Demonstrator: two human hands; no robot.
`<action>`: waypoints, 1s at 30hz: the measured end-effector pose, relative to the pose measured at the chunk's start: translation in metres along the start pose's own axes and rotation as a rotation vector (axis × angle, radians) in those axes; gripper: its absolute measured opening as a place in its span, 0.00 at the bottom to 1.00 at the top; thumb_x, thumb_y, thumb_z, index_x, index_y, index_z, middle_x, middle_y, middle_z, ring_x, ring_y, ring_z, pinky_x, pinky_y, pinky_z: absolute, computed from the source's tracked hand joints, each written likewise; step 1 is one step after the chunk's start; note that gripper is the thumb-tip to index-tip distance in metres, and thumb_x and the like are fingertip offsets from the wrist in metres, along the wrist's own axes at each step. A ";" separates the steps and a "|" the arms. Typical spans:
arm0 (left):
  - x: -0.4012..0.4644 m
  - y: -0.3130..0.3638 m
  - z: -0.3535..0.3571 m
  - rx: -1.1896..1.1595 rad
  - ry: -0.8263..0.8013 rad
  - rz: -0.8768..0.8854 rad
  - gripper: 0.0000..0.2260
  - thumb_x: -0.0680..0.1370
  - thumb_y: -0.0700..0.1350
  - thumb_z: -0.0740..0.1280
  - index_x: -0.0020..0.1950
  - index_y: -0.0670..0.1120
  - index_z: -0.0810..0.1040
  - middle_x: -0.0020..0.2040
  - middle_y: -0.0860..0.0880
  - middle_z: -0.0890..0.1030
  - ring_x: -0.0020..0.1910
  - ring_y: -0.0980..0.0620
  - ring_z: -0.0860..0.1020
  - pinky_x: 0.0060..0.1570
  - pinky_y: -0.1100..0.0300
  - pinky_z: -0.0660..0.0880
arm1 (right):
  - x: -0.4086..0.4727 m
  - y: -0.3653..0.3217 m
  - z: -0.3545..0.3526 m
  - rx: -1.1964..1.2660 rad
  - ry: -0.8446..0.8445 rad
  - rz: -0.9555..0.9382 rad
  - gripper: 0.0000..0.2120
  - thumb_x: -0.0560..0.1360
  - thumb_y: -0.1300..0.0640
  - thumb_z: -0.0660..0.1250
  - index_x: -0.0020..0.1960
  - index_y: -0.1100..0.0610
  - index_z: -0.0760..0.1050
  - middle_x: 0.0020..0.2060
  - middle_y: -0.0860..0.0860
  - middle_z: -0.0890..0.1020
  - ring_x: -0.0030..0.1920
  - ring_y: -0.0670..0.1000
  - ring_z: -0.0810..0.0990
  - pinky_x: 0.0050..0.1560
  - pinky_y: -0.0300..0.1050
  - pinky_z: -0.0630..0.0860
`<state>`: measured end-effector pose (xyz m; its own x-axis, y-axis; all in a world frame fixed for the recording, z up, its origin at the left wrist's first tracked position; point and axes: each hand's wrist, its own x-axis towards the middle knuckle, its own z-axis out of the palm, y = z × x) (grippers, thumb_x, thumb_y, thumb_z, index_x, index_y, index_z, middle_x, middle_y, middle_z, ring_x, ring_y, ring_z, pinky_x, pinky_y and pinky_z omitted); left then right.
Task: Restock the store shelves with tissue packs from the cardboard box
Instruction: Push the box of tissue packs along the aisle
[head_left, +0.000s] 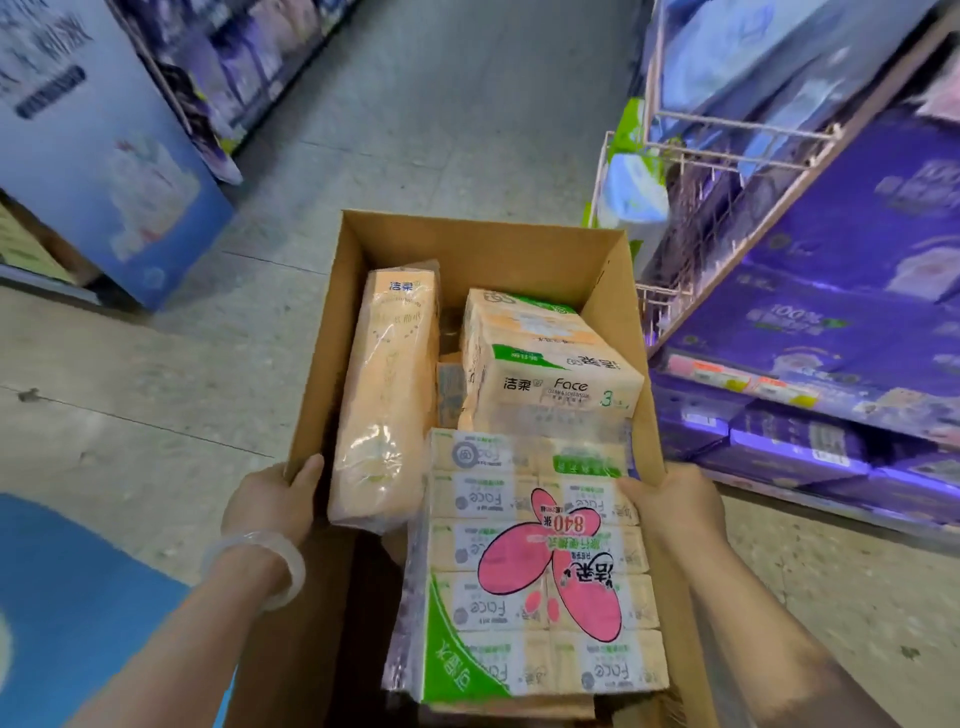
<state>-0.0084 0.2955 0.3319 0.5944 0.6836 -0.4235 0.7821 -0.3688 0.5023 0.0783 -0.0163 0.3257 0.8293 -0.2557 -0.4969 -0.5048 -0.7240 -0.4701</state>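
Note:
An open cardboard box (483, 244) is carried in front of me above the aisle floor. My left hand (270, 501) grips its left wall, thumb hooked over the rim. On the right wall my right hand (675, 501) grips the rim the same way. Inside lie tissue packs: a long beige pack (384, 384) along the left, a beige and green "Face" pack (545, 364) at the back right, and a large multi-pack with a pink flower print (540, 571) nearest me.
Shelves of purple tissue packs (841, 291) run along the right, with a wire rack (727, 156) holding blue and green packs above. A blue display stand (104, 156) sits at the left. The grey aisle floor (441, 104) stretches ahead.

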 end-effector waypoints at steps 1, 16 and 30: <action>0.003 0.003 -0.017 0.021 0.002 0.010 0.16 0.80 0.51 0.58 0.50 0.40 0.77 0.40 0.41 0.78 0.40 0.42 0.74 0.42 0.54 0.68 | -0.008 -0.012 0.001 0.002 -0.010 0.004 0.11 0.73 0.56 0.70 0.51 0.62 0.82 0.44 0.59 0.84 0.41 0.56 0.76 0.35 0.43 0.65; 0.154 0.059 -0.161 0.041 0.081 -0.190 0.21 0.79 0.53 0.60 0.34 0.39 0.73 0.32 0.41 0.74 0.37 0.42 0.74 0.41 0.53 0.69 | 0.036 -0.232 0.049 -0.072 -0.122 -0.104 0.13 0.75 0.51 0.68 0.47 0.63 0.78 0.43 0.56 0.81 0.43 0.57 0.78 0.38 0.41 0.69; 0.401 0.240 -0.253 -0.048 0.103 -0.044 0.19 0.80 0.52 0.59 0.33 0.43 0.72 0.32 0.44 0.73 0.31 0.46 0.71 0.39 0.55 0.67 | 0.195 -0.515 0.029 -0.038 -0.008 -0.188 0.14 0.74 0.52 0.68 0.41 0.64 0.80 0.30 0.54 0.76 0.29 0.52 0.72 0.26 0.39 0.63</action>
<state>0.3708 0.6406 0.4731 0.5354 0.7602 -0.3679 0.7957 -0.3081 0.5214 0.4926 0.3252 0.4501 0.9060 -0.1089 -0.4090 -0.3321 -0.7820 -0.5274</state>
